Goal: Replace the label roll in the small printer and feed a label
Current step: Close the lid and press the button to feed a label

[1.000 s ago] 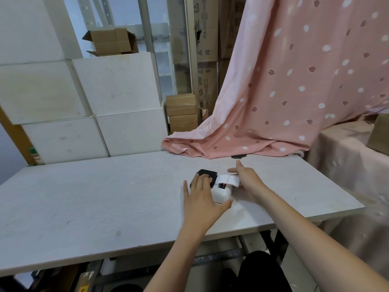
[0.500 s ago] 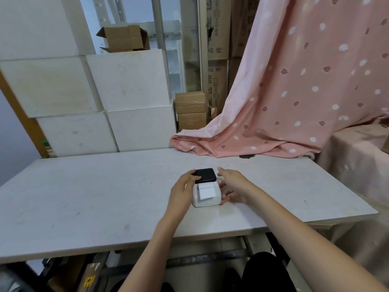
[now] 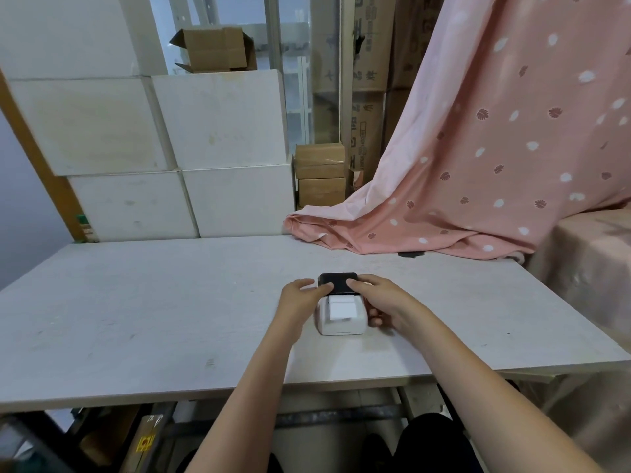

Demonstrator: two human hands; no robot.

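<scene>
A small white label printer (image 3: 341, 324) stands on the pale table (image 3: 136, 319), near its front edge. Its black lid (image 3: 338, 282) sits at the back of the body. A white label strip (image 3: 340, 309) lies over the printer's front face. My left hand (image 3: 297, 302) holds the printer's left side with the thumb on the black lid. My right hand (image 3: 382, 303) grips the right side, its forefinger pressing on the lid and the other fingers curled beside the body. The label roll itself is hidden inside.
A pink dotted cloth (image 3: 478, 172) hangs down onto the table's far right corner. White blocks (image 3: 191, 148) are stacked behind the table at left, cardboard boxes (image 3: 321, 174) behind its middle. A cloth-covered surface (image 3: 587, 268) stands at right.
The printer now faces me squarely. My left hand went from covering the printer's top to gripping its left side, and both hands now press on the black lid.
</scene>
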